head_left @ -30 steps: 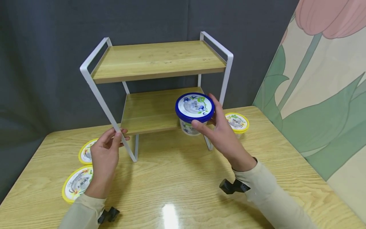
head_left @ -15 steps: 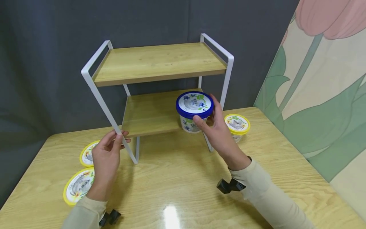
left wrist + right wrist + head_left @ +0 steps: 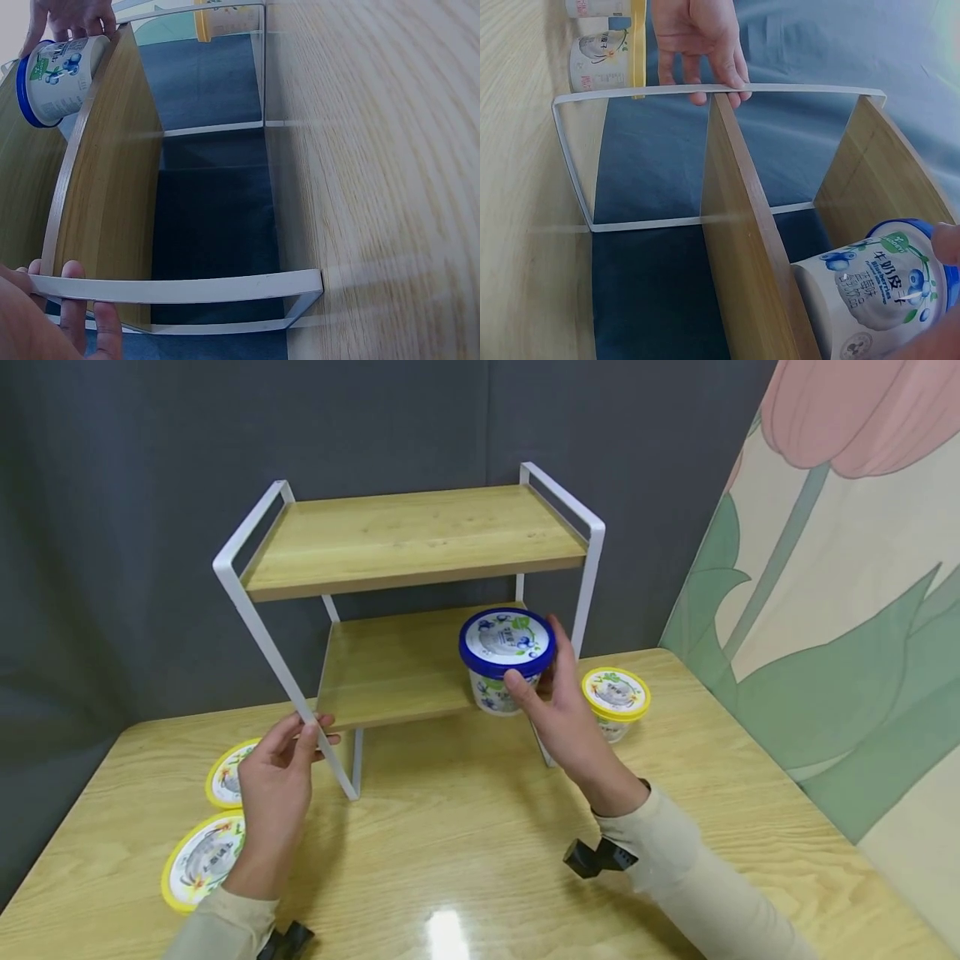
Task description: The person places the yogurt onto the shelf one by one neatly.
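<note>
My right hand (image 3: 573, 727) holds a blueberry yogurt tub (image 3: 506, 647) with a blue lid, thumb on the near side and fingers behind it. The tub is nearly upright at the front right of the lower shelf board (image 3: 397, 668) of a two-tier rack. Its base is right at that board's front edge, as the right wrist view also shows. My left hand (image 3: 277, 785) grips the rack's white metal leg (image 3: 262, 639) at the left, level with the lower board. In the left wrist view, fingers (image 3: 73, 315) show behind the white bar.
The wooden upper board (image 3: 416, 539) spans the space above the held tub. A yellow-lidded tub (image 3: 615, 693) stands right of the rack. Two more, a nearer tub (image 3: 206, 860) and a farther tub (image 3: 228, 777), are beside my left hand. A dark curtain (image 3: 390, 427) hangs behind.
My right hand has brought the blue-lidded tub slightly inward over the lower board's front edge, and it tilts less toward me. My left hand keeps its grip. The head view has shifted slightly.
</note>
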{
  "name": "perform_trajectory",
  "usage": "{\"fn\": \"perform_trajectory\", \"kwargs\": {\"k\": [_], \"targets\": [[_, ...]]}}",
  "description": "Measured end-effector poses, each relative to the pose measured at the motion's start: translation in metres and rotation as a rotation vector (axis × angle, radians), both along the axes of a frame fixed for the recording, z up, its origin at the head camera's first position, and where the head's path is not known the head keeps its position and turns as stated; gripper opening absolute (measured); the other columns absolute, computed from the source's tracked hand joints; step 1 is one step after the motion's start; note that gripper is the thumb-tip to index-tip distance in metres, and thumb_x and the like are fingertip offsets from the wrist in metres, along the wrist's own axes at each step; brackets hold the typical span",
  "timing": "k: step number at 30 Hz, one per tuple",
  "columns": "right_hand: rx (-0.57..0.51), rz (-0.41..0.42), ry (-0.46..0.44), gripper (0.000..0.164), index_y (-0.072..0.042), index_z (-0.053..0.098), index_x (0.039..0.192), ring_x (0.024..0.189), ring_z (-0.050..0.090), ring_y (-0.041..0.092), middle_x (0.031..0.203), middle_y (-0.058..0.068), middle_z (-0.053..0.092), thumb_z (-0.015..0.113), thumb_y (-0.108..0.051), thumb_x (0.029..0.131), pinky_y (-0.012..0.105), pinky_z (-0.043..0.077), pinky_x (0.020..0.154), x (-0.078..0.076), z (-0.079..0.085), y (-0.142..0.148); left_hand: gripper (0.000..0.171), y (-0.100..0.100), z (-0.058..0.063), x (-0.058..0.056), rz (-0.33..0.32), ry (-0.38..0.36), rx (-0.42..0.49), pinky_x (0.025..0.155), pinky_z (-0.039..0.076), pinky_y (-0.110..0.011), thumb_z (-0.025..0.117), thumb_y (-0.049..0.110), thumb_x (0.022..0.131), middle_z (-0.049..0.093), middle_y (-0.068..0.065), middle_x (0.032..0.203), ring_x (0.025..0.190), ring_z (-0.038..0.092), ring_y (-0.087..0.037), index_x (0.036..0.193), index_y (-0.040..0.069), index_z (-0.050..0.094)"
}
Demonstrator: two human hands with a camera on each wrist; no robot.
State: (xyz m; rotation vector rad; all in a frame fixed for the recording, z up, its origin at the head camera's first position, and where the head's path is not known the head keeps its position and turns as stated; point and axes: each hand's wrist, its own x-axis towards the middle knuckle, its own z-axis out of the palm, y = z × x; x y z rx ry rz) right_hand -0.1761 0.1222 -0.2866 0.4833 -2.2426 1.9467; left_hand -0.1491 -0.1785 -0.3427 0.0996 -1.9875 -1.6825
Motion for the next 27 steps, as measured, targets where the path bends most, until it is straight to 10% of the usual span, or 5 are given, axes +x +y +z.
{"fn": "perform_trajectory", "kwargs": {"k": [27], "targets": [[-0.100,0.071,0.008,0.084,-0.026,-0.012,0.158,0.156,0.001,0.018,0.166,0.007,0.004,0.051,-0.037,0.103,0.043,0.005,0.128,-0.006,0.001,-0.007,0.024,0.000,-0.003,0.000,-0.039,0.065,0.097,0.072,0.056,-0.014,0.063,0.010,0.097,0.077,0.012,0.094,0.076,0.073,-0.003,0.116,-0.003,0.070]]}}
